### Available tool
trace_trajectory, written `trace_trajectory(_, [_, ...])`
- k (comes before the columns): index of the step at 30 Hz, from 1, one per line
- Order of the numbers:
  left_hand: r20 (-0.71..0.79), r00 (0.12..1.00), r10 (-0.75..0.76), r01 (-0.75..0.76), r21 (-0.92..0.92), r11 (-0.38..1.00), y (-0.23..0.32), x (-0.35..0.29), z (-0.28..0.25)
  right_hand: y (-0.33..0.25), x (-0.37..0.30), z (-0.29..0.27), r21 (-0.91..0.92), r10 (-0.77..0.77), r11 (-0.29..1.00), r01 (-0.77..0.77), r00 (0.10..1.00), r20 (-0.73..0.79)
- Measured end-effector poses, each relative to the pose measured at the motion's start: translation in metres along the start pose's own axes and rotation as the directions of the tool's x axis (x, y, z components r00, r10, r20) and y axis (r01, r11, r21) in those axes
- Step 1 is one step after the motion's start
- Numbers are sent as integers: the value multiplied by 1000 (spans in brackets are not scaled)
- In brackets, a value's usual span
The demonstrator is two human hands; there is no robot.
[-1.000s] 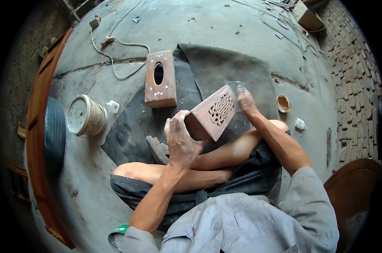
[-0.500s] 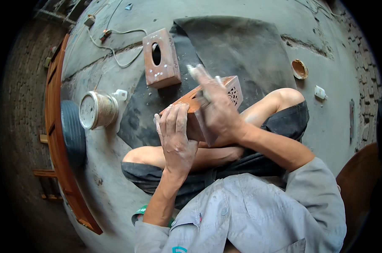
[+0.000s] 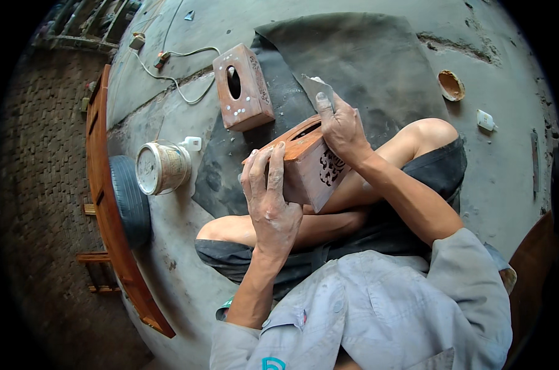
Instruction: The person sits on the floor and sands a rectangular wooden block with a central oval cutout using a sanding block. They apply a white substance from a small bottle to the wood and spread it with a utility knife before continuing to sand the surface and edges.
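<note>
A wooden tissue box (image 3: 305,176) with an oval slot and carved fretwork on its side sits tilted above my crossed legs. My left hand (image 3: 270,213) grips its left end, fingers bent over the top edge. At the box's far right edge, my right hand (image 3: 346,132) holds a thin grey scraper blade (image 3: 311,88), with whitish paste on it. The thumb lies along the blade, which points up and away from the box. Pale dust coats the left fingers. A second tissue box (image 3: 252,111), dotted with white spots, rests on the dark mat (image 3: 366,52) beyond.
To the left stand a paste-smeared white bucket (image 3: 162,168), a tyre (image 3: 130,200) and a long wooden frame (image 3: 103,209). A cable (image 3: 168,78) runs over the floor. At right lie a round brown-stained container (image 3: 451,86) and a small white bottle (image 3: 485,120).
My right hand, blurred over the box before, is now raised at its right edge with the scraper blade in plain sight. The box has turned, showing more of its carved side.
</note>
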State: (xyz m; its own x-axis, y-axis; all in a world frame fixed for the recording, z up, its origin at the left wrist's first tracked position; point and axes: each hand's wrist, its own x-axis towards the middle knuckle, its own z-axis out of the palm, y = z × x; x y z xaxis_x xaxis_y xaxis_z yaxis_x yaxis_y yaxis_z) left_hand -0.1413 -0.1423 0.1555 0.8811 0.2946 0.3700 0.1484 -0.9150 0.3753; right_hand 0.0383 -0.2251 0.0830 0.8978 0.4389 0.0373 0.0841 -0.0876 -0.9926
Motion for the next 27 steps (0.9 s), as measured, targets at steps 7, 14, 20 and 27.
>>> trace_trajectory(7, [30, 993, -116, 116, 11, 993, -8, 8, -4, -7, 0, 3, 15, -255, 967, 255, 966, 43])
trace_trajectory(14, [-12, 976, -217, 218, 38, 975, -24, -2, -8, 3, -4, 13, -68, -452, 887, 457, 888, 77])
trace_trajectory(20, [-66, 971, -229, 232, 40, 972, -48, -10, -4, -12, -3, 8, 358, -163, 926, 121, 983, 90])
trace_trajectory(27, [-91, 942, -324, 330, 64, 942, -57, -12, 3, -15, -18, -17, -84, -495, 779, 621, 692, 525])
